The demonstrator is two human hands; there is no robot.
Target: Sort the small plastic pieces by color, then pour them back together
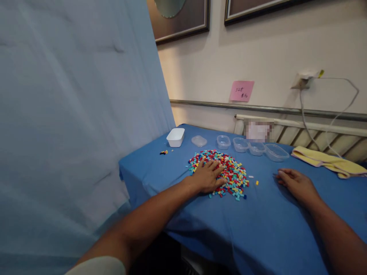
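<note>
— Where the left hand [207, 176] is lying flat, is it hiding part of the brick pile [226, 171]?
— Yes, its spread fingers are covering the pile's near left side; single bricks are blurring into small, hard, many-coloured specks on the blue cloth [258, 229].
— And the right hand [296, 184]?
— It is resting loosely open, holding nothing, well apart to the pile's right. Clear plastic tubs [248, 145] are standing behind.

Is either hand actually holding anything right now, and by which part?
Nothing is held. The left hand lies flat, palm down, on the near edge of the pile of small coloured bricks. The right hand rests on the blue cloth.
</note>
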